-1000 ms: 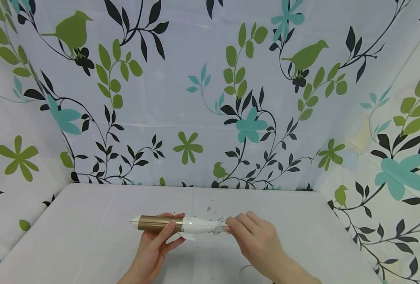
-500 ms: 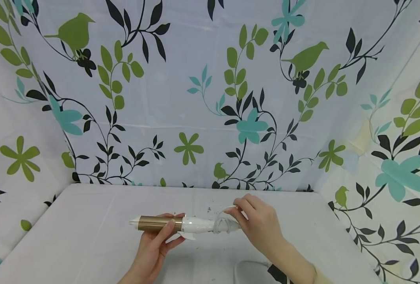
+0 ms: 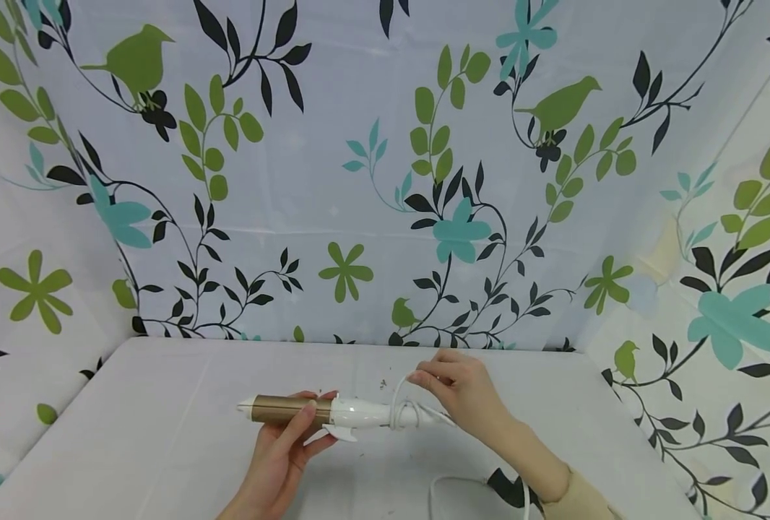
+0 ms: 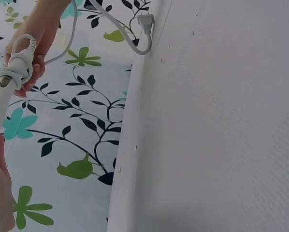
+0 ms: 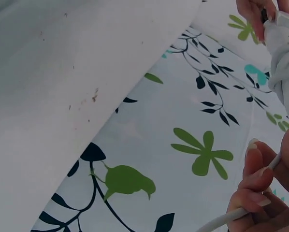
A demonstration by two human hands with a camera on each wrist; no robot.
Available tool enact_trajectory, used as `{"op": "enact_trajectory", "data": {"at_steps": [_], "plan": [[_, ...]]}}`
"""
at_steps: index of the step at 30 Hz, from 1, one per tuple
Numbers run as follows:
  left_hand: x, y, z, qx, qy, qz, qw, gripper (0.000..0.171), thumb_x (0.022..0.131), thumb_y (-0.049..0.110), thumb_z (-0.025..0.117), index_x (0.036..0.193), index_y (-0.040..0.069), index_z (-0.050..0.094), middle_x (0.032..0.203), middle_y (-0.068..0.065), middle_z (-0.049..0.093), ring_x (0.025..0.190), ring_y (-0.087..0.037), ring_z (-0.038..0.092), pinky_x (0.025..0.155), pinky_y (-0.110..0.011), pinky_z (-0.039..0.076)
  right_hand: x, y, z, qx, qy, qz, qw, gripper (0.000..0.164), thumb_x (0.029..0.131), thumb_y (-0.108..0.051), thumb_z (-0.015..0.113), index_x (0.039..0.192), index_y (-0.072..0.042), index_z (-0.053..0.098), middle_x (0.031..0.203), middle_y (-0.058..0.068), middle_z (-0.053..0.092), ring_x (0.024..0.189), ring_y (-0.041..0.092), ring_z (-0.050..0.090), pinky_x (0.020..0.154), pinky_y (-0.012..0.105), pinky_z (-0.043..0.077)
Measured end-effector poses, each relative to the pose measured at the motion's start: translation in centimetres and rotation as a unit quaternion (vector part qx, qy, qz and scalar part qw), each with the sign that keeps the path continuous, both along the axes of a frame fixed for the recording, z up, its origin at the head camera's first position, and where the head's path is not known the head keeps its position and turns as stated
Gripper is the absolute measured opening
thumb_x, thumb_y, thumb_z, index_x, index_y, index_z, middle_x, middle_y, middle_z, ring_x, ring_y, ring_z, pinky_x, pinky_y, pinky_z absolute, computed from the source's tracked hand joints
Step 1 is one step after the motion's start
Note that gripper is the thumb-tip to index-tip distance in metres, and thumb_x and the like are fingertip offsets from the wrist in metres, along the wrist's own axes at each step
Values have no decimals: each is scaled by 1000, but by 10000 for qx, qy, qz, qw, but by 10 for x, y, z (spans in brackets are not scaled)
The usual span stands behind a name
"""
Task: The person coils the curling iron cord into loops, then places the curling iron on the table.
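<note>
A curling iron with a gold barrel [image 3: 284, 409] and a white handle [image 3: 362, 414] lies level above the table in the head view. My left hand [image 3: 277, 458] grips it around the barrel, near where the handle begins. White cord [image 4: 20, 67] is wound in loose loops about the handle. Past the handle's end, my right hand [image 3: 466, 396] pinches a length of this cord, raised in an arc above the handle. The right wrist view shows the cord [image 5: 224, 220] running through the curled fingers of that hand.
The white cord's plug [image 4: 145, 21] hangs near the table edge in the left wrist view. Small dark specks dot the white table [image 3: 183, 433]. Cloth [image 3: 281, 180] printed with leaves and birds stands behind and at both sides. A black band [image 3: 508, 487] is by the right wrist.
My right hand has risen from the handle's end, drawing a cord loop up and away from the handle. The left hand and curling iron have hardly moved.
</note>
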State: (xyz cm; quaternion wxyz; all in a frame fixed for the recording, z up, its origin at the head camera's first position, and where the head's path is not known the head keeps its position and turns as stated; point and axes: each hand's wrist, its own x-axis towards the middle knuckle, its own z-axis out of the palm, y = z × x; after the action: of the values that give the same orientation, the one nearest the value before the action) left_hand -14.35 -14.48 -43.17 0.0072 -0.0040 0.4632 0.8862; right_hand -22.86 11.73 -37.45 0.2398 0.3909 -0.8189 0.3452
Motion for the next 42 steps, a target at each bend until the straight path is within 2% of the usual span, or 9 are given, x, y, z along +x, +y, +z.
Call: {"op": "enact_trajectory", "data": {"at_steps": [7,19,23,28,33,36,39,41,42], "plan": [[1,0,-2,19,-85,81,9999,14,98,13,50,110,9,46,115,-6,66,107,-24,63,85,-41,54,-4,3,-13,115,-1627,33,9866,13,90,-35,61,88,-28,71,65,-13,45,57,3,39,46,16,33],[-1,1,5,183,-453,182,9986,18,97,16,52,112,10,45,115,-6,66,106,-24,63,84,-40,54,-7,1,-20,189,-2715,-5,9622,23,91,-40,58,83,-23,71,61,-7,57,53,3,46,45,18,42],[-2,1,7,222,-368,124,9990,16,97,15,52,111,11,46,116,-6,65,107,-24,63,84,-39,54,-7,-1,-26,106,-2859,218,9579,26,96,-32,53,88,-15,72,72,-4,65,60,3,51,51,19,47],[-4,0,9,284,-122,32,9995,14,98,14,50,111,11,47,116,-6,65,107,-24,62,83,-37,55,-3,-7,-37,69,-2659,640,9618,21,98,-14,49,98,-6,68,92,5,70,78,5,60,69,22,55],[-2,0,12,257,40,-29,9997,11,99,14,47,110,14,49,116,-4,65,107,-23,63,81,-35,56,7,-14,-52,123,-2781,529,9590,18,90,0,57,100,-10,67,83,-3,68,75,4,59,67,20,53],[-1,1,13,175,93,-36,9998,11,99,14,46,110,14,49,116,-4,65,108,-23,62,81,-34,56,13,-18,-63,515,-3120,434,9477,14,94,-6,52,94,-13,64,70,-9,60,61,-1,48,54,15,44],[-1,1,13,197,33,-26,9998,11,99,15,48,110,15,49,116,-4,65,108,-22,62,81,-33,56,18,-21,-71,906,-3316,340,9384,25,101,-16,41,82,-13,58,66,-11,51,55,-1,37,47,15,36],[-2,0,12,229,-28,-32,9997,11,99,16,48,110,15,49,115,-3,65,108,-22,62,81,-33,56,21,-21,-72,1288,-3138,275,9403,26,102,-16,39,82,-10,55,69,-10,49,57,-1,36,49,13,35],[-2,0,12,231,-49,-45,9997,11,99,16,48,110,15,49,115,-3,65,108,-22,62,81,-33,56,23,-21,-71,2084,-2664,174,9409,24,102,-19,40,85,-11,55,75,-9,51,63,-1,39,55,12,39]]}}
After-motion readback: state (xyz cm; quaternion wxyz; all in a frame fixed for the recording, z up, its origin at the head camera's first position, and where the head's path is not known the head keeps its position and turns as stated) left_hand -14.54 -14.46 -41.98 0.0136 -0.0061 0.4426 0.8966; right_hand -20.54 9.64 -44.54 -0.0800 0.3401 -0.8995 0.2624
